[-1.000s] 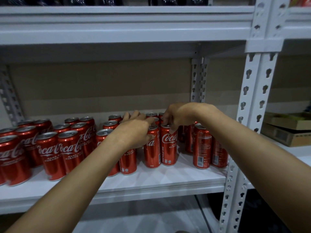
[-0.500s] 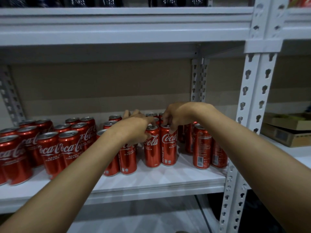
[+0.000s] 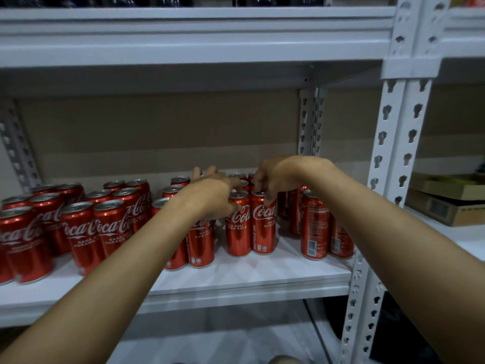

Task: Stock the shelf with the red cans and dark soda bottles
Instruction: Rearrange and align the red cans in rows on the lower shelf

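Red cans upright on white shelf (image 3: 262, 274), long axes vertical. Right hand (image 3: 275, 177) pinches can (image 3: 263, 224) by its rim from above; left hand (image 3: 212, 198) grips neighbouring can (image 3: 238, 227) top.

We see shiny red aluminium Coca-Cola cans (image 3: 110, 229) standing upright in clustered rows on the white metal shelf (image 3: 236, 279); dark soda bottles' bases (image 3: 170, 0) line the shelf above.

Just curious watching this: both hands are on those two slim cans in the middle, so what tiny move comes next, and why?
Probably slide the two cans left: a gap separates them from the cans under the left hand; the right hand grips one's top.
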